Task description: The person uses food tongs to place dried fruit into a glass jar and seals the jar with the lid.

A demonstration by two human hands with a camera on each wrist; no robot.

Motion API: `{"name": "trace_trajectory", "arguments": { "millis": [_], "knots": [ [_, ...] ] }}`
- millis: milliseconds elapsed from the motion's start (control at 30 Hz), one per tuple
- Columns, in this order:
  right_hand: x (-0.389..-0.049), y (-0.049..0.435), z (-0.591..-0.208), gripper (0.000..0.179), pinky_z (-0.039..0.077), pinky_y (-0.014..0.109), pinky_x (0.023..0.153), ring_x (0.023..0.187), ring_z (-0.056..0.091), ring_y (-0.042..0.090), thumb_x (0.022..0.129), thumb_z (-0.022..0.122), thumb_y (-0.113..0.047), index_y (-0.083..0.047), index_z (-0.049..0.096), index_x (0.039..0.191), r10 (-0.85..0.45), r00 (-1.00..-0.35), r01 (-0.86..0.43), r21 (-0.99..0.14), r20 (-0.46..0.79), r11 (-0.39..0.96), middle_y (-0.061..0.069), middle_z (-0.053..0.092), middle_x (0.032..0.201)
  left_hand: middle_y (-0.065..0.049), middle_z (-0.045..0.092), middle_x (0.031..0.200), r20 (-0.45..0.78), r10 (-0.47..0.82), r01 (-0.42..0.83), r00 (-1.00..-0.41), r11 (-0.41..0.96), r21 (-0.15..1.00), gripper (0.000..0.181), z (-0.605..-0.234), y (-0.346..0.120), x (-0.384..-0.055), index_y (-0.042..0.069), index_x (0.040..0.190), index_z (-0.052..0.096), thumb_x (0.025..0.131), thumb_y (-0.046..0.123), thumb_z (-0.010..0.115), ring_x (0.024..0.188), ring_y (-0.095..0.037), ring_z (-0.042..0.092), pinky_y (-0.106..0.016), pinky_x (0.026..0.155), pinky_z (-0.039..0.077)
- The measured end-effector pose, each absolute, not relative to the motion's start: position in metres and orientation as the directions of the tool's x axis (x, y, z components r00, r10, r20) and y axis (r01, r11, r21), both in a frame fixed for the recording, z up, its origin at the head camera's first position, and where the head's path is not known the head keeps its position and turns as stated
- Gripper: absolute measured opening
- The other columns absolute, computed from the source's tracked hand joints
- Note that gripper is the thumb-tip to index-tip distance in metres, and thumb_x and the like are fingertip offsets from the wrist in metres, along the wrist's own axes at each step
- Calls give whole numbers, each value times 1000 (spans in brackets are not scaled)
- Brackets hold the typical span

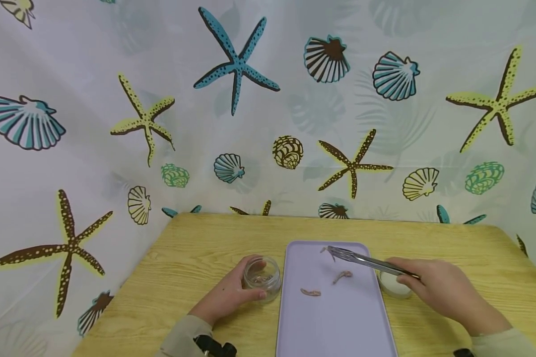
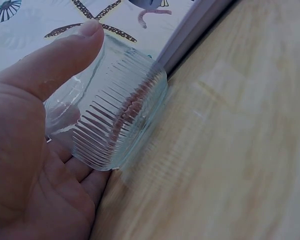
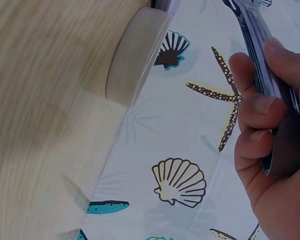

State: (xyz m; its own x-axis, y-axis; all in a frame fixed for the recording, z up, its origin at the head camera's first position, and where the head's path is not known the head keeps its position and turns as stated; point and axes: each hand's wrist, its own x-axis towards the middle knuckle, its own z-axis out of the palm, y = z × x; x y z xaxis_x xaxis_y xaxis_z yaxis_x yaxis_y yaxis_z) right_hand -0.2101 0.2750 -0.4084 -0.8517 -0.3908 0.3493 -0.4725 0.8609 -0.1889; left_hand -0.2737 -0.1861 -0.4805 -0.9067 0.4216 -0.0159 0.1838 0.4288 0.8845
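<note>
My left hand [image 1: 228, 297] grips a clear glass jar [image 1: 270, 293] from its left side, thumb in front. Inside the jar lie brown, wrinkled pieces [image 2: 127, 110], low against the ribbed wall. My right hand [image 1: 448, 290] holds metal tongs [image 1: 368, 260], its fingers curled round the handle. At the far end of a lilac tray [image 1: 335, 322], the tong tips pinch a small brownish piece [image 1: 324, 250]. Two similar curled strips rest on the tray: one brown strip [image 1: 310, 292] left of the middle, another strip [image 1: 343, 275] farther back.
A round white lid [image 1: 396, 287] sits on the table just right of the tray, partly under the tongs and right hand in the head view. The wood-grain table [image 1: 205, 238] ends at a curtain [image 1: 259, 193] printed with shells and starfish.
</note>
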Motion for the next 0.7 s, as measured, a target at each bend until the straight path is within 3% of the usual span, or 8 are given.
{"name": "trace_trajectory", "arguments": {
  "millis": [533, 700],
  "knots": [
    [-203, 250, -393, 39, 37, 25, 57, 61, 43, -2, 91, 77, -25, -26, 71, 130, -422, -815, -533, -226, 397, 816, -19, 69, 95, 3, 49, 150, -17, 418, 180, -908, 427, 886, 85, -481, -186, -274, 28, 152, 35, 83, 42, 84, 143, -21, 38, -54, 117, 23],
    [-203, 234, -388, 40, 41, 25, 60, 69, 50, -4, 90, 78, -24, -28, 71, 129, -459, -778, -581, -213, 429, 786, -14, 73, 104, 2, 48, 151, -25, 418, 169, -908, 420, 891, 86, -479, -186, -274, 27, 152, 35, 83, 41, 85, 143, -22, 37, -54, 118, 22]
  ]
}}
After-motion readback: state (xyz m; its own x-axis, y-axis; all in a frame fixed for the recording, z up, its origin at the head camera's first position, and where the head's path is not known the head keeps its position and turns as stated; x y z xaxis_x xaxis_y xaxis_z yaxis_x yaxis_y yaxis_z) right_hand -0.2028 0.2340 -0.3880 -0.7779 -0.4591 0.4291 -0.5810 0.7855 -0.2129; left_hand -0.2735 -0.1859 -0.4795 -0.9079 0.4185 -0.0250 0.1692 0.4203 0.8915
